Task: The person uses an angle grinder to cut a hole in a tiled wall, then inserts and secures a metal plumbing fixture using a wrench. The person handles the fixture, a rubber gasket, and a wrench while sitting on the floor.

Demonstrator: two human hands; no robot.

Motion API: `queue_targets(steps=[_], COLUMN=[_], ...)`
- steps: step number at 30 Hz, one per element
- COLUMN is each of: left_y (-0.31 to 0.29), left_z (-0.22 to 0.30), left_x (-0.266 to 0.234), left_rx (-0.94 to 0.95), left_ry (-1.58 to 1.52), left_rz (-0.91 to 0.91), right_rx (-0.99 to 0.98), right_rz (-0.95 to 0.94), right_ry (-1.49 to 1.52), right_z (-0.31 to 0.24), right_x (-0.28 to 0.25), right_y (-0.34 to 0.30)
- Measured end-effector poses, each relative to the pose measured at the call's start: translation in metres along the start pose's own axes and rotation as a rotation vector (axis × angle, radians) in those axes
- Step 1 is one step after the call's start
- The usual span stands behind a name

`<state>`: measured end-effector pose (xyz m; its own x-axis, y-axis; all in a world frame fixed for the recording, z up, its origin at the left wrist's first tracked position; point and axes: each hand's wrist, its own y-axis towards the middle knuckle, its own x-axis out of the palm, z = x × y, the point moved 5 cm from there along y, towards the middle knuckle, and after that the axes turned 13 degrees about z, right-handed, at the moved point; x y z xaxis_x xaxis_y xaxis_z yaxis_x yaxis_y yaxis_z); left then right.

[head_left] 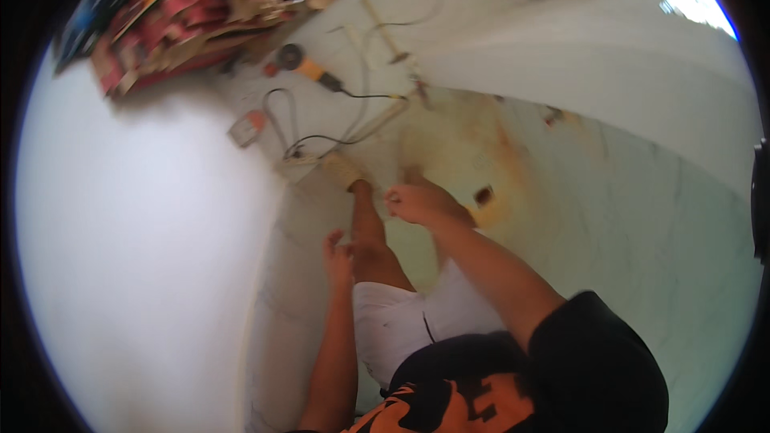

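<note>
My left hand (338, 258) hangs beside my left knee, its fingers loosely bent and apart, with nothing visible in it. Farther forward, in front of my right leg, my right hand (414, 203) is closed with the fingers curled in. Blur hides what, if anything, sits between its fingertips. Ahead of both hands, an orange and black angle grinder (311, 69) lies on the floor, its dark cord (325, 139) looping back toward my left foot. Neither hand touches it.
Torn red and brown cardboard (192, 20) is heaped at the far left. An orange and grey box (247, 128) lies by the white wall (136, 256). A wooden-handled tool (383, 30) rests beyond the grinder. A small square opening (484, 196) sits in the stained floor (457, 132).
</note>
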<state>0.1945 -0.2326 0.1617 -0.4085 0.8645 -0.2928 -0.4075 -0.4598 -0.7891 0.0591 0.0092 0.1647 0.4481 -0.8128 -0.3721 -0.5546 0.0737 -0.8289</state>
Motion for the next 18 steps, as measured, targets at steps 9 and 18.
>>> queue_targets(steps=[9,18], left_y=[-0.008,-0.014], left_z=[0.050,0.066], left_x=[0.025,0.072], left_rx=[-0.176,-0.073], left_ry=[0.168,0.219], left_rz=[-0.159,-0.191], right_rx=[0.055,-0.006], right_rz=[0.037,0.076], right_ry=[-0.003,-0.088], right_z=[0.116,0.137], right_x=[0.029,-0.007], right_y=[0.005,-0.012])
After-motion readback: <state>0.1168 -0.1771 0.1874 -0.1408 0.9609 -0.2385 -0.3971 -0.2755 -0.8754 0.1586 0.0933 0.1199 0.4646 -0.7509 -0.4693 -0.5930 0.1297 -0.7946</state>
